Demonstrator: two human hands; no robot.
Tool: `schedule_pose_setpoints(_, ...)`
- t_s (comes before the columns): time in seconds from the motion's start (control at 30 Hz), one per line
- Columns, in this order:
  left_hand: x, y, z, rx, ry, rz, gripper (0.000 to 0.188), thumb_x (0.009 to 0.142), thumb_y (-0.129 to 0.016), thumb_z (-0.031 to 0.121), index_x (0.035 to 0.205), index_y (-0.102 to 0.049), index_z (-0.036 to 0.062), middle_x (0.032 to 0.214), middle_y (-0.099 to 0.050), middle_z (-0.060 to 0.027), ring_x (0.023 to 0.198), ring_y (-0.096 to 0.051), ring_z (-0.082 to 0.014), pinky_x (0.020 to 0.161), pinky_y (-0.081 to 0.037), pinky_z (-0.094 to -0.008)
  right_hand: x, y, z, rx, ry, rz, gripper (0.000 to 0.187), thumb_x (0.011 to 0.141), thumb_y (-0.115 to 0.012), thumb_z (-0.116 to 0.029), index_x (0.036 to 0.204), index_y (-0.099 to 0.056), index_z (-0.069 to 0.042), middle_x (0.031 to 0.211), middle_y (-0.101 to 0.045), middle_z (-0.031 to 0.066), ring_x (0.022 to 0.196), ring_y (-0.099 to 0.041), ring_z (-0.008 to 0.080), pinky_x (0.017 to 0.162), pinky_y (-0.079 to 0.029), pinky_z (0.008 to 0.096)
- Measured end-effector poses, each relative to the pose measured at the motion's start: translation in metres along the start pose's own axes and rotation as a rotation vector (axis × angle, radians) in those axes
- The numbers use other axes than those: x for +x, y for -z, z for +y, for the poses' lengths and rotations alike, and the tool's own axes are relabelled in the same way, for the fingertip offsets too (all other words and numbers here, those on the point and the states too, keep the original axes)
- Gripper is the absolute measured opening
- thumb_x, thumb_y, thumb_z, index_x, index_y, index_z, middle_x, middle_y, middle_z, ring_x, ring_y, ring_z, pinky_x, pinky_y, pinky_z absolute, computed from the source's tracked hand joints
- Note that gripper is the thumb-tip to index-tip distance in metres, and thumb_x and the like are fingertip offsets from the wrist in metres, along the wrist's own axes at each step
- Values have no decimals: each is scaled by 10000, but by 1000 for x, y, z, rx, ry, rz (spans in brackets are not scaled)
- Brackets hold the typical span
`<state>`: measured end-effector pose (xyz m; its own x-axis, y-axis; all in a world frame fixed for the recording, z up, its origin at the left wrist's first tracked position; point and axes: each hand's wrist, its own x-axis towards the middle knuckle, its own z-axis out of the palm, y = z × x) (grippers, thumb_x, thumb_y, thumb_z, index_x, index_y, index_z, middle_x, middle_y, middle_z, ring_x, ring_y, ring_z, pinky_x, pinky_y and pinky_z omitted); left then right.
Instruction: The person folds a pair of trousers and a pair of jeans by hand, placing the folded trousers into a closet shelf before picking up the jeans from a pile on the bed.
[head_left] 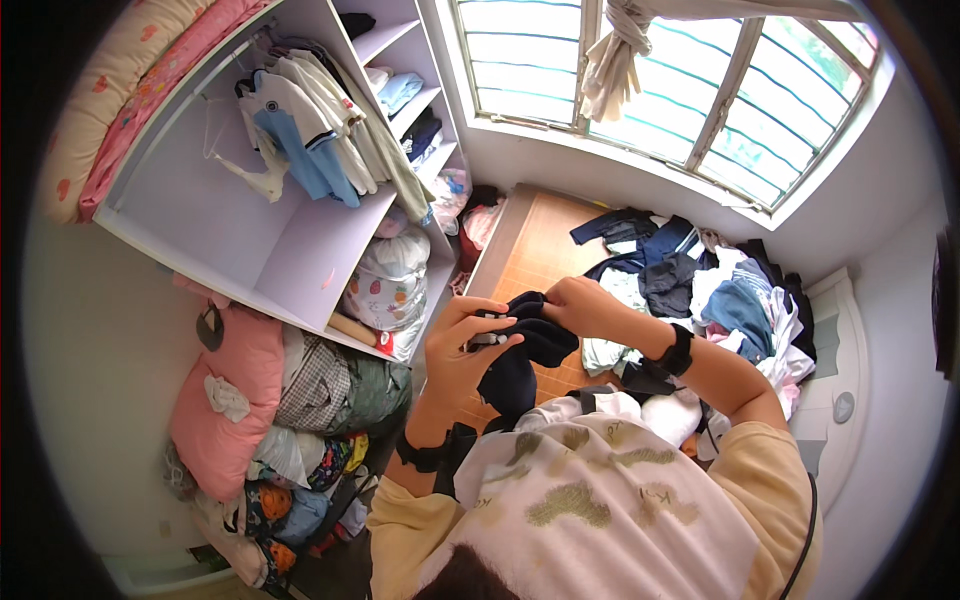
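A dark navy, nearly black piece of clothing (548, 342) is bunched up in front of my chest, with part of it hanging down; its exact kind is hard to make out. My left hand (462, 345) grips its left side with curled fingers, and small white and grey bits show beside the fingertips. On the upper right, my right hand (585, 308) is closed on the cloth in a fist-like pinch. Both wrists wear black bands. Beneath the hands lies a bed with an orange-brown mat (545, 235).
A heap of mixed clothes (690, 290) covers the bed's right side by a white headboard (838, 380). To the left stands a pale wardrobe (310, 240) with hanging shirts (310, 130). A pink pillow (235, 390) and stuffed bags (335, 385) pile below it. A barred window (660, 85) is ahead.
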<state>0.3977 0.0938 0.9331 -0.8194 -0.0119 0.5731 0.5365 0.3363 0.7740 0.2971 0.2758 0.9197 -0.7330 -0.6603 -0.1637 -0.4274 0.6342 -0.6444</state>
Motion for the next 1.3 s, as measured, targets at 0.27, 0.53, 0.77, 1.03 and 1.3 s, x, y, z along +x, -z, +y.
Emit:
schedule_pose_setpoints(0.27, -13, 13, -16, 57, -12, 103, 288, 593, -777, -47, 853, -661, -2, 936, -577, -88, 864, -554, -176, 725, -462, -251, -6, -13, -2, 4, 28, 9, 362, 794, -575, -317, 744, -636, 36, 646, -588, 214, 609, -578, 362, 586, -460, 404)
schedule_pose_setpoints(0.53, -17, 17, -14, 130, -85, 67, 286, 581, -785, -31, 838, -668, 16, 937, -581, -89, 843, -564, -192, 720, -462, -273, -9, -7, -8, 113, 74, -366, 383, 788, -627, -284, 894, -590, 82, 925, -546, 209, 862, -564, 309, 726, -447, 366)
schedule_pose_setpoints(0.77, -26, 22, -13, 165, -81, 133, 279, 586, -784, -28, 837, -670, 17, 931, -582, -88, 829, -562, -182, 706, -457, -255, 6, -7, -9, -22, -31, -35, 322, 764, -601, -284, 728, -631, 35, 643, -586, 212, 598, -572, 338, 596, -455, 402)
schedule_pose_setpoints(1.03, -27, 32, -11, 243, -29, 277, 262, 610, -773, -31, 846, -664, 0, 925, -574, -76, 830, -554, -174, 706, -455, -256, 14, -9, -15, 10, 77, 107, 411, 772, -628, -342, 599, -603, 31, 520, -547, 158, 459, -549, 245, 463, -415, 345)
schedule_pose_setpoints(1.3, -24, 25, -17, 348, -21, 271, 257, 617, -774, -6, 850, -671, 28, 905, -583, -72, 810, -562, -190, 684, -449, -270, 25, -23, 27, 186, 40, -144, 252, 679, -703, -198, 650, -535, -12, 573, -553, 97, 557, -576, 181, 485, -430, 323)
